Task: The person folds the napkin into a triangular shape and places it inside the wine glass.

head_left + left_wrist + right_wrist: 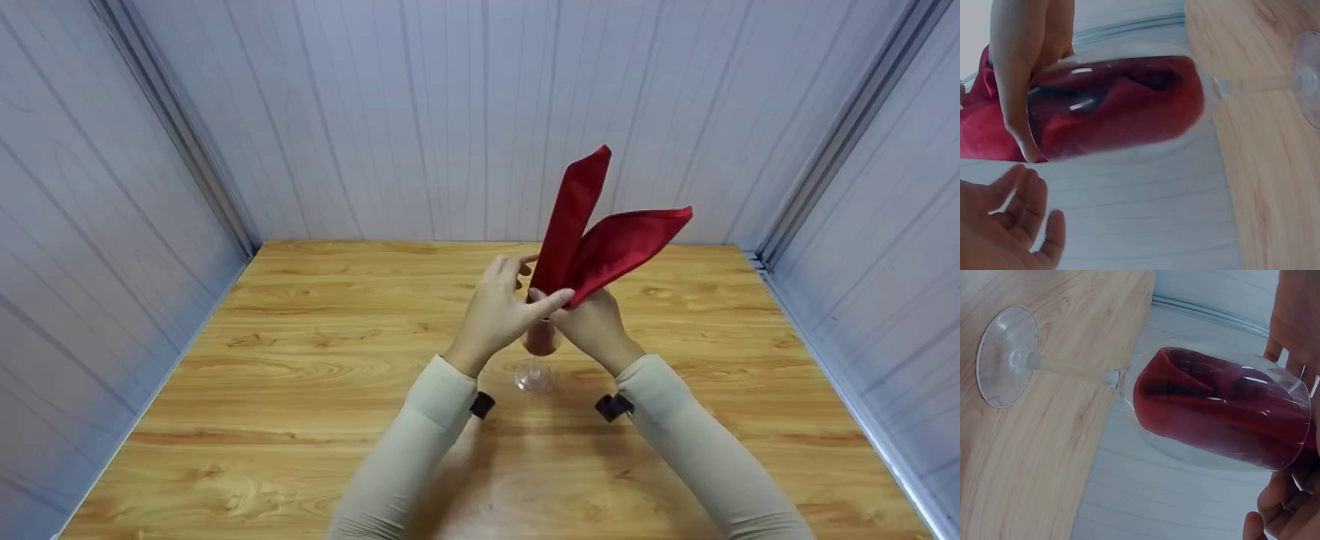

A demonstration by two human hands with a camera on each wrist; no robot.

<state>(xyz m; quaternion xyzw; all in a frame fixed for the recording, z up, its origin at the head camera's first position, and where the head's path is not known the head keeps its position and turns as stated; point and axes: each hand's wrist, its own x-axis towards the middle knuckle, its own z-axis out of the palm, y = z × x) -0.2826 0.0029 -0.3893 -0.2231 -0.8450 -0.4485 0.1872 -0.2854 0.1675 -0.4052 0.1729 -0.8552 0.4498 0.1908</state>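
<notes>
A red cloth napkin (566, 225) is folded into two tall points, one nearly upright and one leaning right. Its lower end fills the bowl of a clear stemmed glass (541, 345), whose foot (1008, 357) is on the wooden table. My right hand (596, 322) grips the napkin just above the rim, its thumb crossing the front; the cloth hides some of its fingers. To the left, my left hand (499, 307) has its thumb across the napkin's front. Its other fingers, loosely bent and apart from the cloth, appear in the left wrist view (1010, 219).
The wooden table (300, 390) extends around the glass. A pale panelled wall (360, 135) rises behind it, with side walls at left and right. Dark wrist cameras (615, 406) hang under both light sleeves, beside the glass foot.
</notes>
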